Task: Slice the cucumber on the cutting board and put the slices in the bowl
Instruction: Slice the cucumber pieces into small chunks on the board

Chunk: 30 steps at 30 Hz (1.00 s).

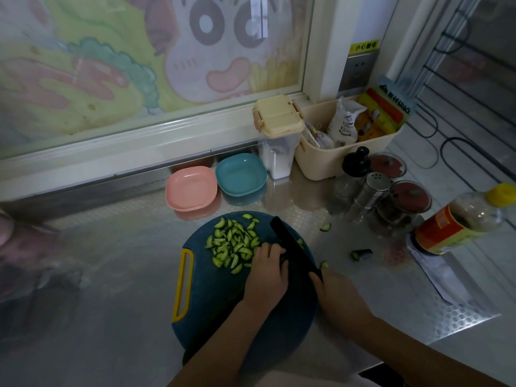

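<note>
From my end, right hand (337, 294) grips the black-bladed knife (285, 236), left hand (268, 270) curls beside it (can't tell if it pins a stub), green cucumber slices (231, 244) pile on the round dark-blue plastic cutting board (223, 305), so I'd keep fingertips tucked, and only the yellow wall sticker (364, 46) reads 小心-something.

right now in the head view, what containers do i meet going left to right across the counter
pink bowl → blue bowl → clear container with cream lid → cream basket of packets → bottle with yellow cap. The jars and shaker overlap the basket's span, so they are left out.
</note>
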Each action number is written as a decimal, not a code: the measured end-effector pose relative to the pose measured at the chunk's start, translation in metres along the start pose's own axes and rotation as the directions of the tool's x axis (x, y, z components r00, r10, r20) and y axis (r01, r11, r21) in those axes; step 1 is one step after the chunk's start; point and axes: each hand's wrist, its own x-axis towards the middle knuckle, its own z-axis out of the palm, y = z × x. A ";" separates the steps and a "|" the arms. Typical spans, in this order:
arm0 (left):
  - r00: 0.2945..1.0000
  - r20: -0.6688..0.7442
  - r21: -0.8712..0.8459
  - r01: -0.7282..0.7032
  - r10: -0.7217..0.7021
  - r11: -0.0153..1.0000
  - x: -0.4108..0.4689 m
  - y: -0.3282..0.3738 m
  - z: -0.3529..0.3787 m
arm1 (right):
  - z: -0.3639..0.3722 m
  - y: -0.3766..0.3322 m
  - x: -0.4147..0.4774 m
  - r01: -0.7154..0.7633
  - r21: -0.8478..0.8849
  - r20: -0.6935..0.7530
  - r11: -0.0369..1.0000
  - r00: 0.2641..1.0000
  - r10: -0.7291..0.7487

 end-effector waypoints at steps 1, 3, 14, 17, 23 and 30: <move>1.000 0.003 0.001 0.001 -0.001 1.000 0.000 0.000 0.000 | -0.002 0.000 0.000 0.008 0.012 -0.009 1.000 1.000 -0.008; 1.000 0.004 0.006 0.008 -0.008 1.000 0.000 0.001 0.000 | -0.005 -0.001 -0.001 0.034 0.010 -0.024 0.999 0.999 -0.034; 1.000 0.018 0.042 0.016 -0.016 0.999 0.000 0.005 -0.005 | -0.014 0.000 -0.010 0.092 -0.057 -0.049 0.994 0.994 -0.095; 1.000 0.019 0.041 0.017 -0.018 0.999 0.000 0.006 -0.005 | -0.012 -0.001 -0.012 0.076 -0.077 -0.036 0.994 0.996 -0.079; 0.999 0.027 0.048 0.019 -0.020 0.999 0.001 0.006 -0.005 | -0.011 -0.002 -0.012 0.076 -0.079 -0.034 0.994 0.996 -0.079; 0.999 0.012 0.030 0.031 -0.031 0.999 0.000 0.006 -0.005 | 0.001 0.001 -0.008 0.051 -0.112 -0.046 0.992 0.997 -0.057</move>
